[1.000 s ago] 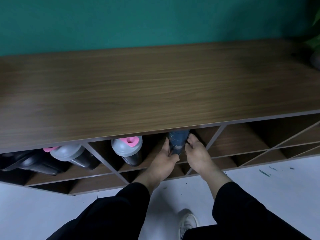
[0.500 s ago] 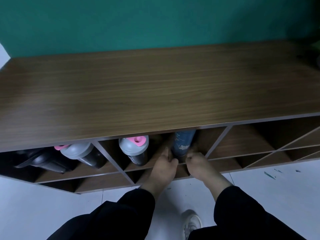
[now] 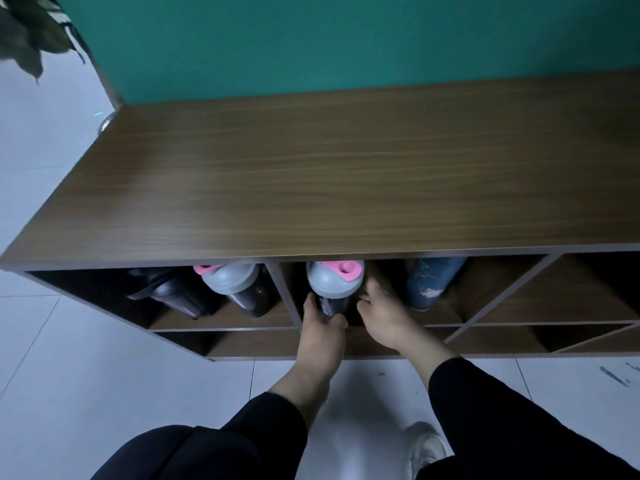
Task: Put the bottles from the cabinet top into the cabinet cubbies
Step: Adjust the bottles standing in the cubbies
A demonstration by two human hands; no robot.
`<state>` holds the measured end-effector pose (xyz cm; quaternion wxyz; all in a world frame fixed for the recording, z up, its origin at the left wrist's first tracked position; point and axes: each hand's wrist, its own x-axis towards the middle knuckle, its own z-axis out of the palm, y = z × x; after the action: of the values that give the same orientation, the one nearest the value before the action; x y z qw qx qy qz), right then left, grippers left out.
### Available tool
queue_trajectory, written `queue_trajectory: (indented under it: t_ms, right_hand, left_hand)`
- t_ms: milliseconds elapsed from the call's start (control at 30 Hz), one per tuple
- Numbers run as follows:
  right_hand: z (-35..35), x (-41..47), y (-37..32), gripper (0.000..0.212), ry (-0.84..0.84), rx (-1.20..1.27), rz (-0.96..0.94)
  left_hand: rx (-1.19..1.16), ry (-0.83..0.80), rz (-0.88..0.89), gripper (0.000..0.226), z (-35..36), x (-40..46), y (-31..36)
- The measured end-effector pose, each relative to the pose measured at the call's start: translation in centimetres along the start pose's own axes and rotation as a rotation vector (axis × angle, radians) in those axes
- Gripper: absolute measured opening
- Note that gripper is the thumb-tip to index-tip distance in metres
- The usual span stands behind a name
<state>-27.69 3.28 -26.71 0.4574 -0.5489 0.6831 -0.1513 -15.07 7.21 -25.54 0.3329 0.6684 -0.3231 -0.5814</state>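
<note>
We've got our left hand [image 3: 320,327] wrapped round the shaker [image 3: 334,284] in the cubby [image 3: 485,292]; right hand [image 3: 382,317] beside it, fingers loosely curled, blue bottle [image 3: 431,280] just right.

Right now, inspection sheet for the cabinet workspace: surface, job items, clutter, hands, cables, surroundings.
Surface: cabinet top, brown wood grain, no bottles on it.
Job's things: dark bottle and grey-lidded shaker share the left cubby; second grey-lidded shaker and blue patterned bottle share the middle cubby. Cubbies further right look empty.
Clutter: nothing seen.
Grippers: left hand wraps the second shaker's dark body; right hand sits beside it, fingers curled, contact unclear.
Cables: nothing seen.
Surroundings: teal wall, pale tiled floor with small green marks, plant leaves upper left.
</note>
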Motion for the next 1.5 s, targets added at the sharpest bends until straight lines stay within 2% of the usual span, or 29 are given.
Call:
queue_trajectory:
  t_ms: [167, 267, 467, 700, 800, 867, 933, 1000, 1067, 1133, 1200, 1333, 1433, 1500]
  right_hand:
    - [0.9, -1.0, -1.2, 0.046, 0.132, 0.068, 0.039]
    - [0.8, -1.5, -1.1, 0.041, 0.15, 0.127, 0.091]
    - [0.7, -1.5, -0.1, 0.058, 0.116, 0.14, 0.116]
    - [1.7, -0.5, 0.8, 0.059, 0.125, 0.066, 0.067]
    - [1.5, -0.8, 1.1, 0.056, 0.112, -0.005, 0.108]
    - [1.3, -1.2, 1.2, 0.051, 0.086, -0.045, 0.158]
    - [1.5, -1.8, 0.9, 0.03, 0.022, -0.055, 0.171]
    - [2.4, -2.5, 0.0, 0.027, -0.106, -0.083, 0.149]
    - [4.2, -3.5, -1.6, 0.027, -0.253, -0.101, 0.084]
    - [6.2, -4.1, -3.0, 0.025, -0.324, -0.138, -0.016]
    - [8.3, -4.4, -4.9, 0.031, -0.331, -0.103, -0.087]
    - [11.9, -4.5, -8.0, 0.062, -0.316, 0.044, -0.075]
    - [13.7, -3.6, -9.1, 0.074, -0.271, 0.093, -0.021]
    - [14.3, -2.8, -9.7, 0.076, -0.229, 0.129, 0.002]
  left_hand:
    - [0.063, -0.05, 0.02, 0.061, -0.5, 0.9, 0.8]
    - [0.07, -0.088, 0.011, 0.052, -0.7, 1.8, 1.5]
    - [0.059, -0.026, 0.048, 0.06, -0.6, 1.5, 1.8]
    - [0.177, -0.064, 0.051, 0.062, -1.2, 1.3, 2.5]
    - [0.167, -0.044, 0.033, 0.06, -1.2, 0.5, 2.9]
    - [0.139, -0.028, -0.024, 0.056, -1.5, -0.2, 3.0]
    - [0.096, -0.027, -0.087, 0.044, -2.4, -1.2, 3.4]
    - [-0.026, -0.038, -0.149, 0.031, -4.0, -2.3, 4.4]
    - [-0.112, -0.007, -0.162, 0.033, -6.8, -3.2, 5.9]
    - [-0.115, 0.062, -0.128, 0.031, -10.2, -3.1, 6.6]
    - [-0.181, 0.154, -0.126, 0.025, -13.8, -2.2, 6.5]
    - [-0.325, 0.244, -0.183, 0.022, -17.9, 0.5, 4.6]
    - [-0.261, 0.232, -0.155, 0.027, -18.2, 2.9, 4.1]
    - [-0.138, 0.222, -0.131, 0.029, -18.0, 3.9, 4.3]
